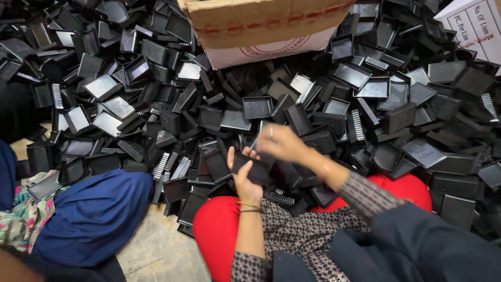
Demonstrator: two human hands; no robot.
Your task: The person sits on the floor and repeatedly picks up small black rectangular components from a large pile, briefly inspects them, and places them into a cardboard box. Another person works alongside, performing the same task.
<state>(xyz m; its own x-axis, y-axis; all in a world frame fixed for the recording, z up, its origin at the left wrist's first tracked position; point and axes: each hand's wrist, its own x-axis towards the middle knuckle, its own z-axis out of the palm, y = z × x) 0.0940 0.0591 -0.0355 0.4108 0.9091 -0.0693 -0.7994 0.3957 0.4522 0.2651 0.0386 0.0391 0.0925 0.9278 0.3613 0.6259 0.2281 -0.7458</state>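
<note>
- Left hand: palm up at the centre of the view, fingers curled under a small black rectangular plastic tray, grasping it from below. Thin bangles sit at the wrist.
- Right hand: directly at 1 o'clock from the left hand, fingers bent down onto the top edge of the same tray, gripping it. A ring shows on one finger.
- The tray is held between both hands, just above the red-clad lap, touching both palms.
- Large heap of matching black plastic trays and ribbed black plastic pieces: spreads from 9 o'clock through 12 to 3 o'clock, reaching the knees.
- Brown corrugated cardboard box: at 12 o'clock, resting on the heap.
- White printed paper sheet: at 2 o'clock, in the upper corner.
- Second person's blue-clothed knee: at 8 o'clock, well apart from the hands.
</note>
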